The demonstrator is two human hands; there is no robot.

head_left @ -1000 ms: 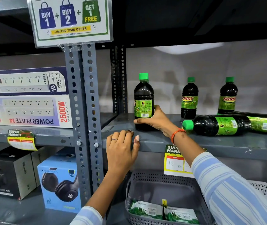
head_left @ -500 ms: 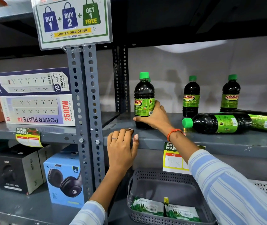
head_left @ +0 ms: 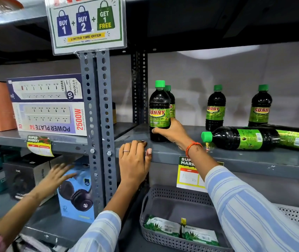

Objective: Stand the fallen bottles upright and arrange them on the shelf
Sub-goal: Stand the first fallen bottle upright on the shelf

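My right hand (head_left: pixel 172 130) grips the lower part of an upright dark bottle (head_left: pixel 159 110) with a green cap and a SUNNY label facing me, standing at the left end of the grey shelf (head_left: pixel 236 157). A second upright bottle (head_left: pixel 171 100) stands right behind it. Two more upright bottles (head_left: pixel 215 108) (head_left: pixel 260 106) stand at the back. Two fallen bottles lie on their sides to the right: the near one (head_left: pixel 241 138) with its cap pointing left, another (head_left: pixel 298 139) behind it. My left hand (head_left: pixel 134 157) rests on the shelf's front edge, fingers curled over it.
A perforated steel upright (head_left: pixel 97 124) separates this bay from power strip boxes (head_left: pixel 48 106) at the left. Below sit a headphone box (head_left: pixel 76 193) and a grey basket (head_left: pixel 177 215) with green packets. Another person's blurred hand (head_left: pixel 56 177) reaches in at lower left. A price tag (head_left: pixel 188 175) hangs from the shelf edge.
My right hand has turned the upright bottle so its SUNNY label now faces front. Another person's hand has appeared at the lower left. My left hand stays on the shelf edge.
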